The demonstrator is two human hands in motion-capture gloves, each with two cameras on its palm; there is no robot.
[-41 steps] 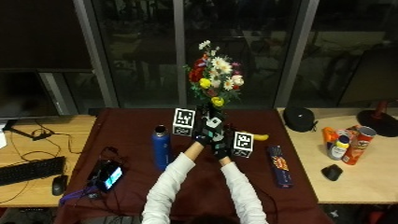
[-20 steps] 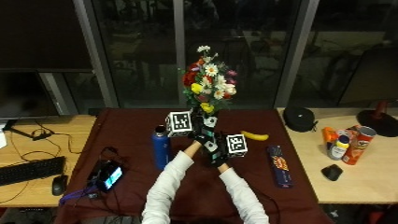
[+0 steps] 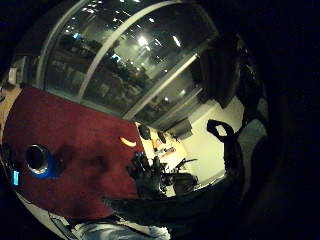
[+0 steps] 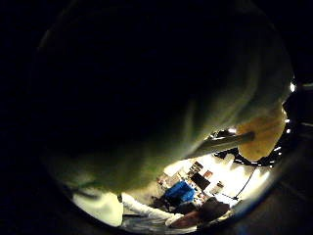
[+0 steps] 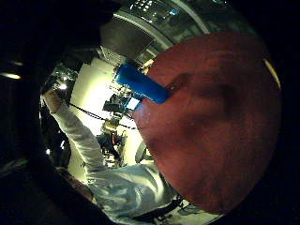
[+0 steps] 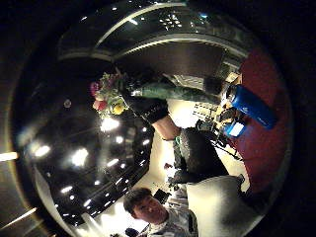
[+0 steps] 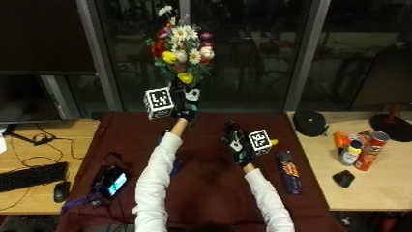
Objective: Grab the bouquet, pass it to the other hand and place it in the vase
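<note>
Dark glass fills the wall behind your table [image 7: 212,193], whose middle is covered in maroon cloth. Nearest to you, your right hand [image 7: 237,142] hangs over that cloth with its fingers straight and spread, holding nothing; that reads as the hand that has just given the flowers up, or is about to take them. Your left hand [image 7: 185,104] is raised well above the table with its fingers curled round the stems, so the bouquet [image 7: 181,50] stands upright, blooms up against the glass. Held high like that, the stems are free to come down from above.

The blue vase [image 5: 140,84] stands on the cloth, under and just behind your left forearm, so the outside view hides nearly all of it; the left palm view shows its round mouth [image 3: 37,157] open and facing up.

Beside your right hand lie a dark snack packet [image 7: 288,171] and a yellow banana [image 3: 127,142]. Left of you, a handheld device [image 7: 110,180] with cables sits near the cloth's edge. None of these stands between bouquet and vase; your own forearm is the nearest obstacle.
</note>
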